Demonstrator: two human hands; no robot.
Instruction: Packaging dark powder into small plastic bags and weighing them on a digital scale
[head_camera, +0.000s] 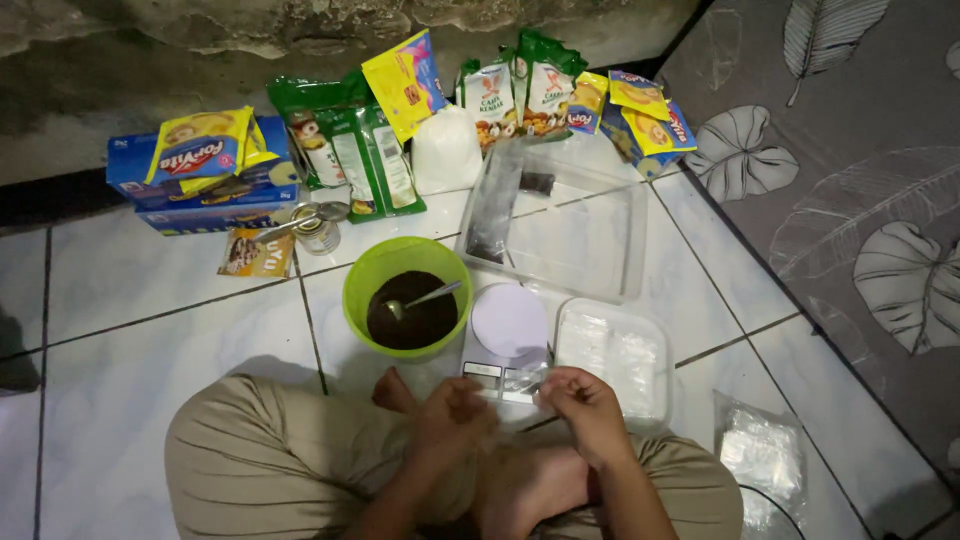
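Plastic bag (528, 383) pinched open between left hand (452, 415) and right hand (588, 402) – unfilled; dark mix waits in green bowl (407, 295), scale (506, 342) bare.

head view: one camera only, worn on the person's head | faces steeply down and forward onto a tiled floor (150, 330) | near: crossed legs at 6 o'clock | middle: green bowl (407, 297) close by | far: wall (300, 30) at 12 o'clock | patterned mat (860, 160) at 2 o'clock | no second view shares the scene
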